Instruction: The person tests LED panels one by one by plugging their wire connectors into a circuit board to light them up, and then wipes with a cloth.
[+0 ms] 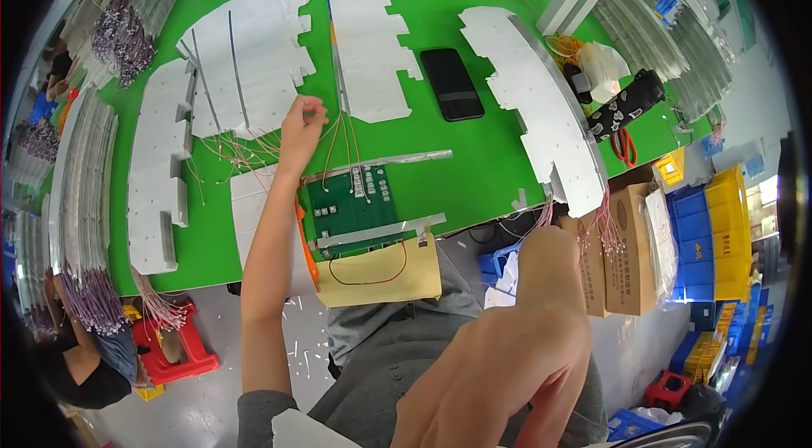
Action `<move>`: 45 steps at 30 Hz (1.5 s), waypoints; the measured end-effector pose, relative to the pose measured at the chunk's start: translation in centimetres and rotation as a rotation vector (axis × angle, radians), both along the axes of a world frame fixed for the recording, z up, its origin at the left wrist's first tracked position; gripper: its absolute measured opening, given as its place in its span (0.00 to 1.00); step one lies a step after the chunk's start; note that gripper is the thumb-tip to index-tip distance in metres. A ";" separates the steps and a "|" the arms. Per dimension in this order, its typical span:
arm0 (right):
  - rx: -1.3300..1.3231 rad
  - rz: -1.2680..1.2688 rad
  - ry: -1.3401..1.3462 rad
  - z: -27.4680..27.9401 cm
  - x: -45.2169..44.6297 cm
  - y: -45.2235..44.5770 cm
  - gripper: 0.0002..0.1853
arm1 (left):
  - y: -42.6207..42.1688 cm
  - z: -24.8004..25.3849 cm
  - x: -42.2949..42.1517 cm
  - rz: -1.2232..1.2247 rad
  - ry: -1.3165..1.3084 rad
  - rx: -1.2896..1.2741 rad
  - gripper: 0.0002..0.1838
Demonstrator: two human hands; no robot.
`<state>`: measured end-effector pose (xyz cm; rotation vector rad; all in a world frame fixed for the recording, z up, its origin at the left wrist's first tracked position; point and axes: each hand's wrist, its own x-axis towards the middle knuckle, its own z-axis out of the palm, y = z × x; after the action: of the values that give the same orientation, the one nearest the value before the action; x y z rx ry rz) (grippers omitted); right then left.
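Observation:
My left hand [304, 126] is over the green table [431, 21], its fingers curled together beside thin wires [243, 152]; anything between them is too small to make out. Below its wrist lies a green circuit board [347, 215] with white connectors, between two grey strips. My right hand [507, 355] looms large and blurred close to the camera, one finger stretched out and the others partly hidden; no object shows in it. White notched panels lie left [152, 160], centre [368, 50] and right [541, 109]. A black phone [452, 84] rests between two of them.
Stacked strips with purple wires [85, 194] line the left edge. At the right are a black patterned pouch [628, 105], red scissors [624, 147], a cardboard box [628, 253] and blue and yellow bins [710, 236]. Another person [89, 363] is at the lower left, near a red stool [182, 355].

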<state>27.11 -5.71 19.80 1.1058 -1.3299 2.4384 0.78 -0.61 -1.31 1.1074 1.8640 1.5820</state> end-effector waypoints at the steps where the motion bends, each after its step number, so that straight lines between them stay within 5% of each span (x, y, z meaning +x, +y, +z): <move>1: -0.004 0.002 -0.015 -0.1 0.0 0.1 0.17 | 0.0 0.0 0.0 -0.006 0.025 -0.001 0.11; 27: 0.013 -0.055 0.035 -0.5 -0.4 0.2 0.14 | -0.2 0.3 0.1 -0.049 0.021 -0.054 0.09; 42: 0.055 0.217 -0.272 -1.0 -1.4 0.0 0.10 | 0.1 0.5 0.6 -0.058 0.084 -0.010 0.10; 45: -0.135 0.238 -0.394 -1.8 -0.4 -0.8 0.11 | 0.0 0.6 0.9 -0.038 0.111 -0.052 0.09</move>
<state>26.74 -6.53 18.02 0.8201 -1.1548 2.9915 1.67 -0.64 -0.71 1.2219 1.9320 1.4703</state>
